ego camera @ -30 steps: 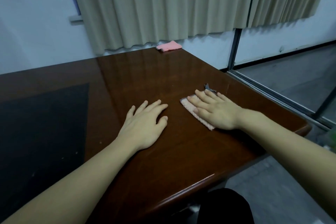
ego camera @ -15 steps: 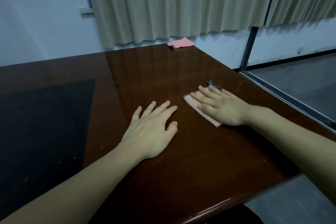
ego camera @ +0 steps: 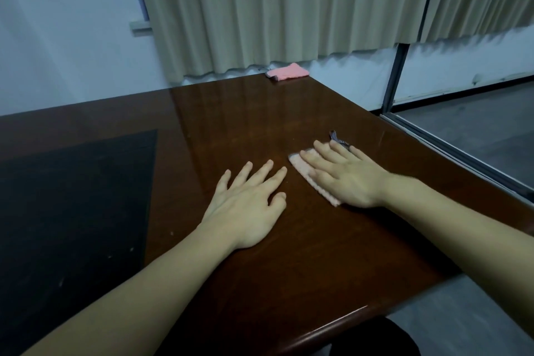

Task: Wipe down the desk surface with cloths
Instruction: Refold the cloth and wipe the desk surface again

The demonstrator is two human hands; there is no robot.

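Pressing flat, with straight fingers and no curled grip: right hand on a pale pink folded terry cloth, palm down, holding it against the glossy dark brown wooden tabletop. Cloth mostly covered by the hand, showing only along its left edge and near corner, from beyond the fingertips back to the heel of the palm. Small dark patterned tag or strip poking out just beyond the right fingers, touching the tabletop; cannot tell whether part of the cloth.

Just beside, to the left and a little nearer: left hand, also flat and open on the bare wood, fingers spread and straight, thumb tucked slightly in, holding nothing. Narrow strip of tabletop between its index fingertip and the cloth's edge. Both bare forearms reaching in from the bottom corners of the view.

Farther out: second cloth, brighter salmon pink and folded, lying at the far corner of the tabletop, well apart from both hands, close under the hem of beige pleated curtains. Black matte desk pad covering the left part of the tabletop, speckled with a few pale flecks. Rounded tabletop edge at lower right catching a thin highlight. Grey floor and a dark metal frame post beyond the right edge; pale wall at upper left.
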